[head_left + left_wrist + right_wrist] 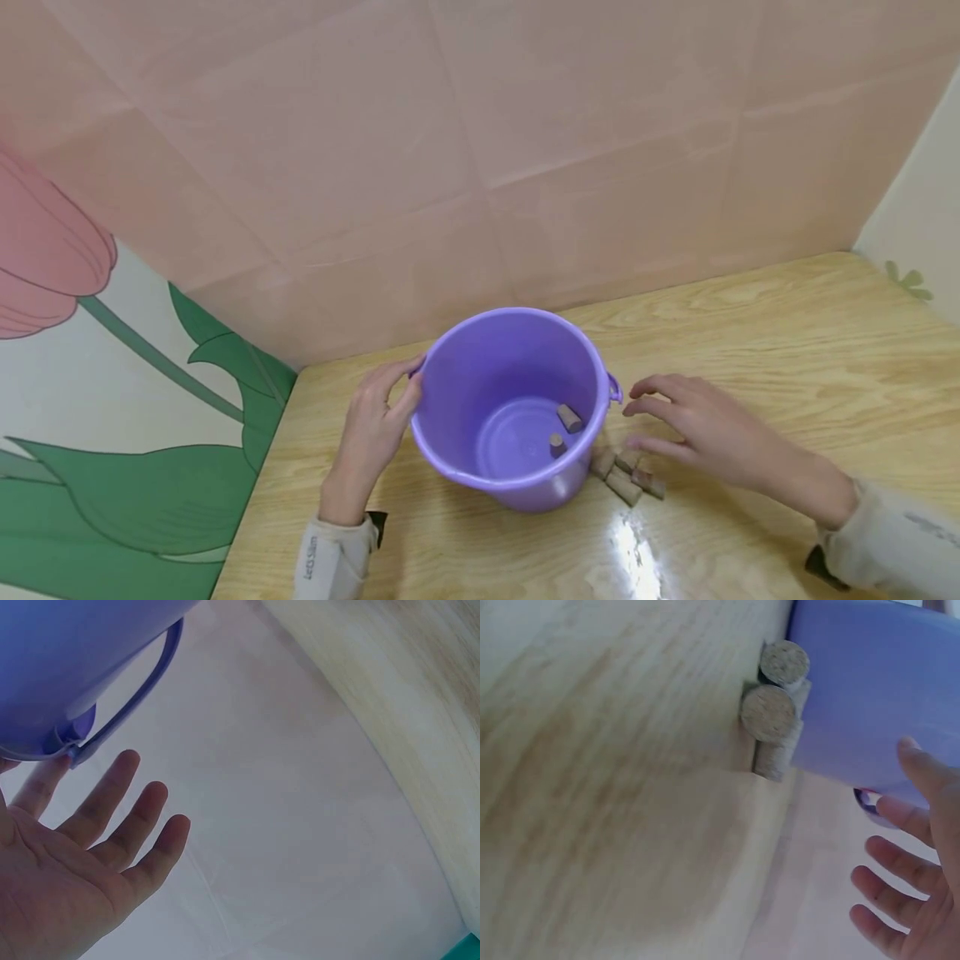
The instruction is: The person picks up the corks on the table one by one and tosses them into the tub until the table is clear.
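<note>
A purple bucket (517, 400) stands on the wooden table, its open top facing up. My left hand (375, 421) pinches its left rim between thumb and index finger. In the left wrist view the other fingers of that left hand (97, 847) are spread, near the bucket's handle (135, 705). Inside the bucket lie two corks, one cork (569, 418) by the right wall. Several more corks (624, 485) lie on the table against the bucket's right side. Above and right of them hovers my right hand (701, 425), its fingers parted and holding nothing.
The wood-grain table (750, 358) meets a pink sheet (525, 167) hung behind the bucket. A wall with painted green leaves (150, 492) and a pink flower is on the left; a white wall (922, 192) stands on the right.
</note>
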Demonstrator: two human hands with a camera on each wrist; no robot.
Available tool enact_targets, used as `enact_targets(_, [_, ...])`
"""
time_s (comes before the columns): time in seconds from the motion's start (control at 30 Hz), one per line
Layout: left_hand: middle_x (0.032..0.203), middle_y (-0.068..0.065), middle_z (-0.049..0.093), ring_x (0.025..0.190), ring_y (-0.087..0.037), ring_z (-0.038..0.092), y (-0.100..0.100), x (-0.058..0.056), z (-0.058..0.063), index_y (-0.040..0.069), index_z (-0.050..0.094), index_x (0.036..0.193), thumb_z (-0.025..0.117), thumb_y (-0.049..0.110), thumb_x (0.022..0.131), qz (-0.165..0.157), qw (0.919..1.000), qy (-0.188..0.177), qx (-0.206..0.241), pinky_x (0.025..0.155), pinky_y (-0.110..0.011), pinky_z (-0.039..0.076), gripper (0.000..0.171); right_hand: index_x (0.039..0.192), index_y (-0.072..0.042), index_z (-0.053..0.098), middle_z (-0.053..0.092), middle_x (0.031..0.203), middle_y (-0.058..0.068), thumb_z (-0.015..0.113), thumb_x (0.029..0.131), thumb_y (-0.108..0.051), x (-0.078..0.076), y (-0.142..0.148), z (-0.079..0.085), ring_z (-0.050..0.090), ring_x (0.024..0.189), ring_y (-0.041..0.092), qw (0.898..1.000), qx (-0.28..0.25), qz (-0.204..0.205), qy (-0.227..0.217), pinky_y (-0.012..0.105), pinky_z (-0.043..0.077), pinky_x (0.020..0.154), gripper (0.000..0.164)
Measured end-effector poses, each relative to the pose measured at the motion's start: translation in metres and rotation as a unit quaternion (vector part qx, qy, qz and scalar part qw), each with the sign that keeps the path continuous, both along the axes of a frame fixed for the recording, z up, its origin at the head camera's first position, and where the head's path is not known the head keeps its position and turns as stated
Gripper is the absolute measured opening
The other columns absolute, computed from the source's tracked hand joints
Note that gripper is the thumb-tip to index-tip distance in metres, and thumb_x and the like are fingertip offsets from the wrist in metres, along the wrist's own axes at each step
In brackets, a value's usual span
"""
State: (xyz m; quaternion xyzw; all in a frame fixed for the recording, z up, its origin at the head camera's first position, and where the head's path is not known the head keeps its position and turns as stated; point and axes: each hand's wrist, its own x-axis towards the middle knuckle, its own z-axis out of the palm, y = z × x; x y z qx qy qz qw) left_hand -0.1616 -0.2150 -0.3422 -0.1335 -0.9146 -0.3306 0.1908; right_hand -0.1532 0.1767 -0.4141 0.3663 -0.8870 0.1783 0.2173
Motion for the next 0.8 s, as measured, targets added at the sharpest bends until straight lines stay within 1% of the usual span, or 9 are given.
enact_targets(0.23, [0.123,-0.001,0.071,0.121,-0.023,0.060,0.000,-0.001,0.000,0.019,0.069,0.126,0.060,0.028,0.098,0.007,0.9999,-0.011,0.005,0.108,-0.045,0.045,0.031,0.102,-0.021,0.072,0.069,0.110,0.001,0.073,0.085,-0.046,0.002,-0.005,-0.014,0.066,0.099,0.024,0.999,0.023,-0.003,-0.036,0.052,0.056,0.084,0.030])
enact_targets(0.37, [0.123,0.000,0.070,0.122,-0.022,0.060,0.000,0.000,0.000,0.020,0.069,0.126,0.060,0.029,0.098,0.009,0.9999,-0.013,0.003,0.109,-0.045,0.045,0.031,0.101,-0.022,0.073,0.069,0.109,0.001,0.071,0.086,-0.046,0.004,-0.008,-0.017,0.066,0.099,0.025,0.998,0.037,-0.011,-0.043,0.052,0.056,0.085,0.029])
enact_targets(0.5, [0.123,0.000,0.071,0.121,-0.023,0.060,0.000,-0.001,0.000,0.019,0.069,0.126,0.060,0.028,0.098,0.005,1.0000,-0.007,0.002,0.108,-0.046,0.045,0.030,0.097,-0.021,0.072,0.069,0.109,0.002,0.069,0.087,-0.050,0.005,-0.009,-0.020,0.066,0.100,0.027,0.997,0.049,-0.023,-0.049,0.053,0.055,0.085,0.030])
enact_targets(0.7, [0.122,0.000,0.071,0.121,-0.023,0.061,0.000,0.000,0.000,0.019,0.069,0.126,0.059,0.029,0.099,0.001,1.0000,-0.006,0.003,0.108,-0.045,0.045,0.031,0.090,-0.025,0.070,0.069,0.109,0.005,0.069,0.084,-0.056,0.007,-0.009,-0.024,0.065,0.103,0.031,0.995,0.055,-0.044,-0.070,0.056,0.053,0.088,0.031])
enact_targets(0.8, [0.122,0.000,0.071,0.121,-0.023,0.061,0.000,0.000,0.000,0.019,0.069,0.126,0.059,0.029,0.099,0.001,1.0000,-0.006,0.002,0.108,-0.045,0.045,0.031,0.087,-0.026,0.069,0.069,0.108,0.005,0.069,0.083,-0.059,0.008,-0.010,-0.024,0.065,0.103,0.031,0.994,0.058,-0.051,-0.073,0.057,0.053,0.088,0.033])
